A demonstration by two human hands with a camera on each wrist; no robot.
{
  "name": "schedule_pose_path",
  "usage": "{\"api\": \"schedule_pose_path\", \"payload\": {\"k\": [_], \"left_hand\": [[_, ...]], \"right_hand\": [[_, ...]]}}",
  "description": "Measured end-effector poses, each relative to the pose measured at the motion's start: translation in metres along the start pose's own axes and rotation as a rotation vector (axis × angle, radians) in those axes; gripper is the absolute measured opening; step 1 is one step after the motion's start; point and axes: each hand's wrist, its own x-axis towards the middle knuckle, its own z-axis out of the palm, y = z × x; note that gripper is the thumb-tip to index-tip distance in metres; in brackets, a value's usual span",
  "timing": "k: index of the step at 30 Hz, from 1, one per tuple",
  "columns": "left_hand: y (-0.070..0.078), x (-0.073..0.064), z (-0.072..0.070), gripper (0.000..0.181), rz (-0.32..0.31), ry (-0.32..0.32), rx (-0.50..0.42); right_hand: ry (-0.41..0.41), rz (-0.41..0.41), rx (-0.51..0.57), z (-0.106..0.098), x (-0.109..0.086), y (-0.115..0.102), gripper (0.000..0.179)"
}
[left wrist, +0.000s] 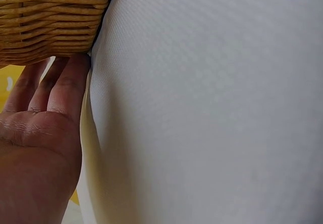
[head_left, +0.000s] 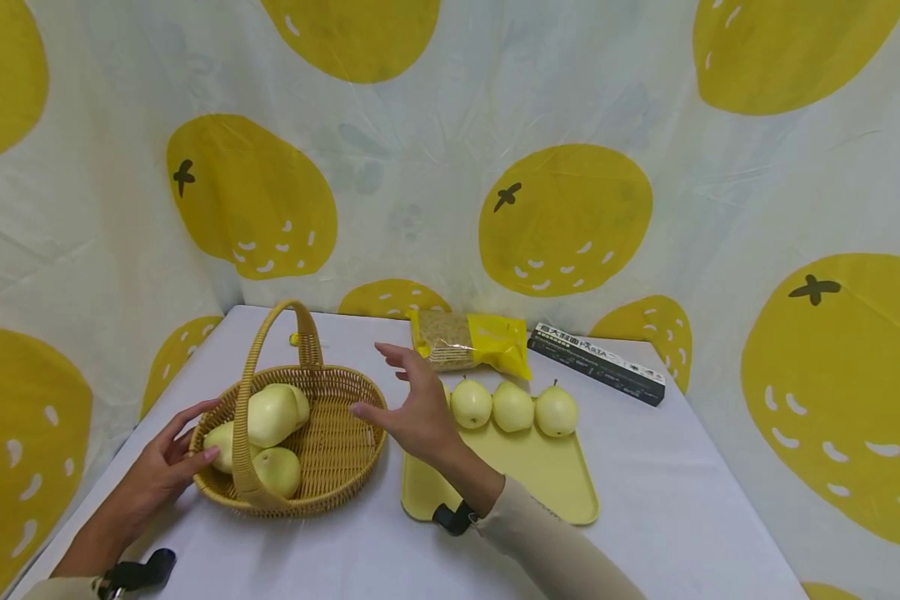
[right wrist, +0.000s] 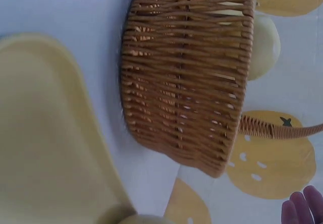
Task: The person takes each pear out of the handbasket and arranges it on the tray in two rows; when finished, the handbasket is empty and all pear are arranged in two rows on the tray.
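Note:
A wicker basket (head_left: 345, 467) with an arched handle (head_left: 247, 417) stands on the left of the table, with several pale pears (head_left: 273, 415) in its left half. My left hand (head_left: 153, 475) holds the basket's left side, thumb over the rim and fingers against the outer wall; the left wrist view shows those fingers (left wrist: 68, 88) at the lower weave. Above the basket's right rim, my right hand (head_left: 420, 408) is spread with thumb and fingers apart, holding nothing. Only its fingertips (right wrist: 303, 209) show in the right wrist view.
Right of the basket lies a yellow tray (head_left: 525, 475) with several pears (head_left: 513, 407) along its far edge, one partly behind my right hand. Behind it are a yellow-ended plastic food bag (head_left: 468, 342) and a long black pasta box (head_left: 596, 364). A patterned curtain (head_left: 405, 208) encloses the table.

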Motion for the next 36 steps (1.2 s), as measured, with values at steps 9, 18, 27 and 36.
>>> {"api": "schedule_pose_path", "payload": {"k": [9, 18, 27, 36], "left_hand": [[0.001, -0.001, 0.001, 0.077, -0.008, 0.006, 0.023], [0.001, -0.001, 0.001, 0.078, 0.002, 0.005, 0.026], [0.0, -0.001, 0.002, 0.078, 0.012, 0.002, 0.022], [0.001, -0.002, 0.002, 0.077, 0.013, 0.011, 0.052]], "right_hand": [[-0.068, 0.047, 0.015, 0.028, 0.002, -0.006, 0.087], [-0.127, 0.09, 0.036, 0.052, 0.008, -0.011, 0.089], [-0.166, 0.058, -0.037, 0.075, 0.015, -0.013, 0.087], [-0.2, 0.075, -0.166, 0.094, 0.021, -0.015, 0.087]]}}
